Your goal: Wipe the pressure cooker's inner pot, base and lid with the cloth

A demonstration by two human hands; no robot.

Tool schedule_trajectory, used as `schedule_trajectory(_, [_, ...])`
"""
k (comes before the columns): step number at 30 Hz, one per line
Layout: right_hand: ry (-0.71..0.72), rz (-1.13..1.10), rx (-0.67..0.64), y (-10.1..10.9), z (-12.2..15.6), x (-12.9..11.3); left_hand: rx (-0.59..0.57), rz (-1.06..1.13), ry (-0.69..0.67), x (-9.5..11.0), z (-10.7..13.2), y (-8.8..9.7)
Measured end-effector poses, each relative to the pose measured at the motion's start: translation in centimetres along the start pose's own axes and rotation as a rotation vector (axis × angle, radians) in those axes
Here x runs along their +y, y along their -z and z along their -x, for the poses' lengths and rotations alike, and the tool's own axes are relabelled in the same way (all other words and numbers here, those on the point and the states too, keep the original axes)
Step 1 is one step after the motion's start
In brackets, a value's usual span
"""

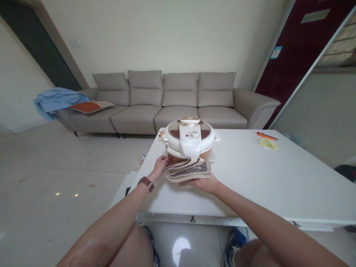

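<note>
A white and brown electric pressure cooker stands on the white table near its left front part. My right hand holds a folded brown-and-beige cloth from underneath, just in front of the cooker. My left hand, with a brown watch on the wrist, has its fingers curled at the left end of the cloth, beside the cooker's base.
An orange-handled tool and a yellow cloth lie at the table's far right. A beige sofa with an orange cushion and a blue garment stands behind. My knees and blue shoes show below the table's front edge.
</note>
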State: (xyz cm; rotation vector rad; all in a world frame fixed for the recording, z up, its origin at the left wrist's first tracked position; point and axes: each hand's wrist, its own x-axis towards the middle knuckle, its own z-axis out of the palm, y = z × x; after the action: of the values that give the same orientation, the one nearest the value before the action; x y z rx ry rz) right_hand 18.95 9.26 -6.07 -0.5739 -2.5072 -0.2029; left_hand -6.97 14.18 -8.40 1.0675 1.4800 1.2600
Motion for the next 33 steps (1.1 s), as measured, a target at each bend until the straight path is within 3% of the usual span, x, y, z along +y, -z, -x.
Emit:
schedule_trajectory(3, [0.043,0.082,0.004,0.3,0.5,0.6,0.019,-0.004,-0.041,-0.1,-0.5,0.3])
schedule_trajectory(6, [-0.006,0.014,0.008,0.5,0.2,0.6,0.034,-0.006,-0.059,0.0,-0.5,0.9])
schedule_trajectory(11, [-0.171,-0.296,0.039,-0.4,-0.1,-0.5,0.057,0.004,-0.043,0.7,0.1,1.6])
schedule_trajectory(15, [-0.375,-0.645,0.015,-2.0,1.5,-1.2,0.065,0.022,0.021,1.2,0.6,1.8])
schedule_trajectory(19, [-0.457,-0.863,-0.029,-3.0,3.3,-0.6,0.074,0.025,0.042,1.5,1.0,2.1])
schedule_trajectory(27, [-0.399,-0.779,-0.175,-0.4,4.0,1.2,0.089,0.037,0.058,1.8,0.9,2.5])
schedule_trajectory(33, [-0.437,-0.816,-0.103,-1.2,3.9,0.8,0.1,0.044,0.053,1.8,0.9,2.7])
